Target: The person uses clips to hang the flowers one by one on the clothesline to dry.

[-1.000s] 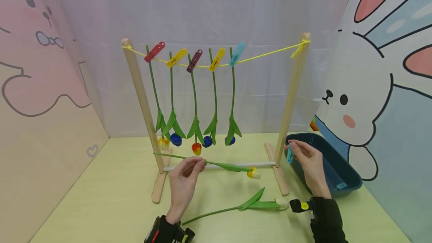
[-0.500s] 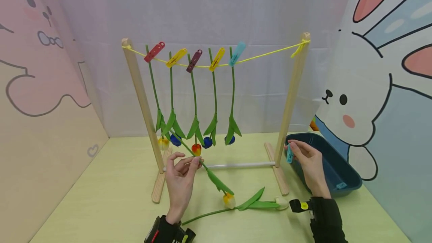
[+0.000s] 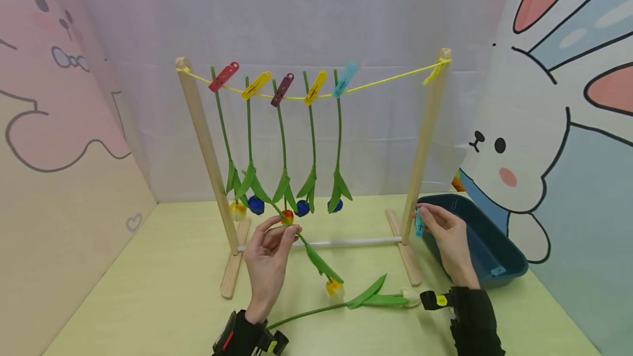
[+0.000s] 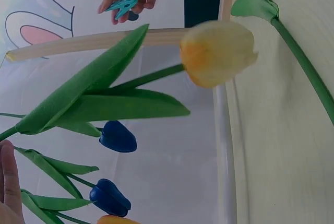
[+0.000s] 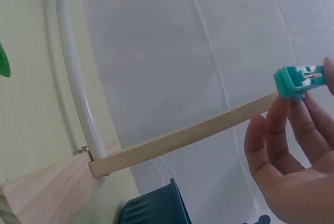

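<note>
My left hand pinches the green stem of a yellow-and-white artificial tulip, its bloom tilted down to the right. In the left wrist view that pale yellow bloom is large and near. A turquoise clothespin is pinched in my right hand, by the right post; the right wrist view shows the clothespin between thumb and fingers. Behind my left hand, several tulips hang head-down from a yellow string, each held by a clothespin. A white tulip lies on the table in front.
The wooden rack has a left post, a right post and a white bottom bar. At right stands a dark teal basin with a light blue clothespin inside. Cartoon panels flank the table.
The tulip in my left hand has swung from nearly level to slanting, with its bloom now lower and further left. My right hand keeps the clothespin in about the same place.
</note>
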